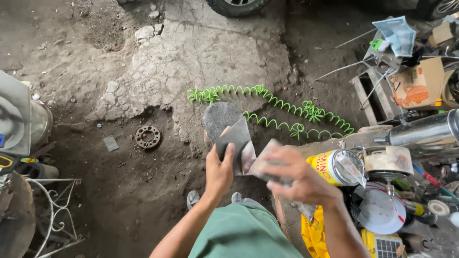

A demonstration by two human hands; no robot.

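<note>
Left hand (221, 168) is clenched on a dark grey sheet (234, 141) – looks like sandpaper or thin rubber, can't tell which – thumb on top, sheet standing up past the fingers. Right hand (297, 179) is blurred w/ motion; it's closed on the other, paler end of a sheet (262, 160), and whether that is the same piece folded or a second one can't be made out. Both hands sit close together, nearly touching, above the dirt floor (143, 205).

Just beyond the left hand: a round grey pad (217, 117) on the floor, and past that a green coiled hose (287, 112) strung across cracked concrete. Well off to the left of the left hand lies a rusty sprocket (147, 136). Right beside the right hand, a yellow can (330, 167) on its side w/ a clear bag at its mouth, then a metal pipe (425, 134) further right.

Risks, as a guess: the sheet is held only at its edges – a sharp tug could tear it or pull it out of the left grip. The right hand's elbow room is poor; a swing outward could knock the can, which lies on its side and would roll. A dropped sheet lands in loose dirt & picks up grit.
</note>
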